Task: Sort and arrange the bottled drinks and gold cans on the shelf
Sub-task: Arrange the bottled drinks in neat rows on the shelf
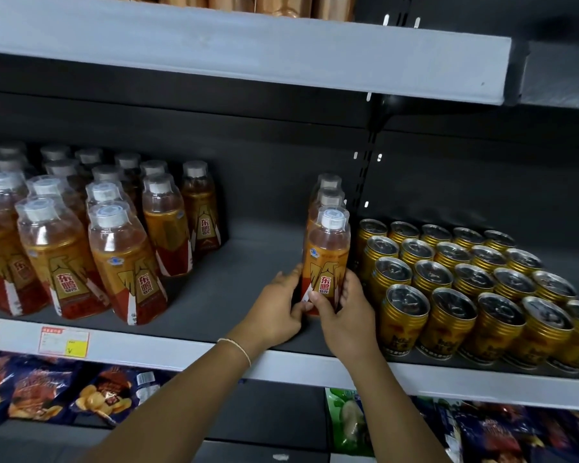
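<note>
An amber bottled drink (326, 259) with a clear cap cover stands at the front of a single file of bottles (328, 192) on the dark shelf (234, 289). My left hand (278, 312) grips its lower left side. My right hand (345, 312) grips its lower right side, thumb across the label. A large group of the same bottles (114, 242) fills the left of the shelf. Rows of gold cans (462, 279) stand just right of the held bottle.
A bare stretch of shelf lies between the left bottle group and the file of bottles. A grey upper shelf (248, 51) overhangs. Price tags (64, 340) sit on the front rail. Snack bags (81, 396) hang on the level below.
</note>
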`<state>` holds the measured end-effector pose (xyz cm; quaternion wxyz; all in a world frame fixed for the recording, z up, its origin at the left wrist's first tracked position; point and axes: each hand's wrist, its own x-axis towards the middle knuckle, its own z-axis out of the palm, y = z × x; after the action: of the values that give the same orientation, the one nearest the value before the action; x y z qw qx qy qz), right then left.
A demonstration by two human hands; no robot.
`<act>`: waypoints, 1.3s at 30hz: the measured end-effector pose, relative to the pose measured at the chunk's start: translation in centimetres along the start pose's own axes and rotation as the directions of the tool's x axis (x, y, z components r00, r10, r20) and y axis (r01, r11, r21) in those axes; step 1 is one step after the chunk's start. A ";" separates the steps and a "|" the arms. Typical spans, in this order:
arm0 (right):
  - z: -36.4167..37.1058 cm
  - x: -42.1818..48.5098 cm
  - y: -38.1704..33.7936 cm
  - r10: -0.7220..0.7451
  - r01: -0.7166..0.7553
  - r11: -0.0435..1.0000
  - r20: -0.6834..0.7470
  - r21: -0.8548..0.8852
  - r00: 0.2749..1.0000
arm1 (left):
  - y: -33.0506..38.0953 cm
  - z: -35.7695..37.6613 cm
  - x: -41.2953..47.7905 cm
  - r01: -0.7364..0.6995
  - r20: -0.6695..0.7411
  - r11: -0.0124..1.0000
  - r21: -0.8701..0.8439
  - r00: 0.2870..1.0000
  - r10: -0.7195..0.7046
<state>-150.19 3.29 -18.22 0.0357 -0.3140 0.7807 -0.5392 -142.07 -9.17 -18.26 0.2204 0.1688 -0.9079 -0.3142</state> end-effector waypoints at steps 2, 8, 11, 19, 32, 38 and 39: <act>0.1 0.0 0.0 0.001 -0.002 0.999 -0.014 -0.045 1.000 | 0.0 0.1 0.0 -0.024 -0.037 1.000 0.014 0.999 0.024; 0.4 -0.1 -0.1 0.030 -0.037 0.991 -0.056 -0.128 0.998 | -0.1 0.1 0.0 -0.060 -0.126 0.993 0.098 0.989 0.072; 0.5 -0.3 -0.2 0.020 -0.030 0.992 -0.081 -0.119 0.997 | 0.1 0.2 -0.3 -0.067 -0.134 0.990 0.126 0.987 0.084; 0.4 -1.9 -1.0 -0.296 0.226 0.944 -0.316 -0.240 0.902 | 0.6 -2.5 -2.3 -0.111 -0.205 0.979 0.169 0.968 0.145; 11.6 -2.8 -9.5 -0.441 0.483 0.865 0.251 -0.139 0.862 | -1.3 -15.6 -8.7 -0.068 -0.497 0.969 0.238 0.849 0.182; 17.1 -2.1 -12.9 -0.214 0.204 0.976 0.563 0.081 0.798 | -4.2 -18.7 -12.5 0.052 -0.645 0.983 0.174 0.760 0.074; 17.9 -2.1 -13.0 -0.196 0.163 0.981 0.573 0.108 0.796 | -4.6 -18.9 -12.9 0.071 -0.659 0.987 0.147 0.751 0.044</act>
<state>-135.61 -13.12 -15.05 0.2293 -0.5348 0.6845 -0.4392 -120.76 -16.27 -11.68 0.5100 0.2926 -0.7927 -0.1609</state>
